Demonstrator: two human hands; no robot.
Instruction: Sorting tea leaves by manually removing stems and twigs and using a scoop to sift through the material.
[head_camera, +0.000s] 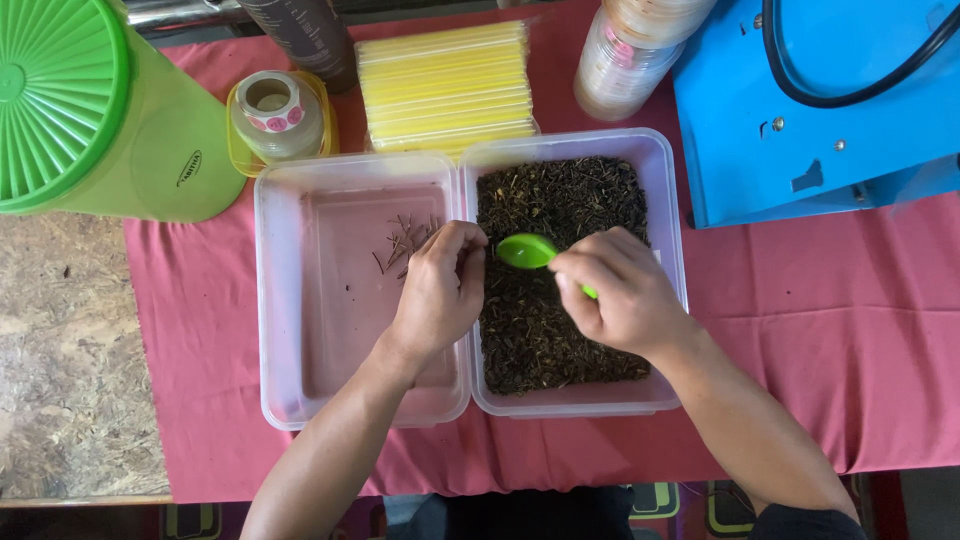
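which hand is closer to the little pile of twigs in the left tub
Left. The left hand hovers right beside the twigs; the right hand, holding the green spoon, is over the other tub.

Pink tablecloth (830, 330) over rough chipboard table (70, 350), even daylight, patterned floor below

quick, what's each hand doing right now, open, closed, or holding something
Left hand: fingers pinched together over the tray edge; contents cannot be told.
Right hand: closed on the green spoon.
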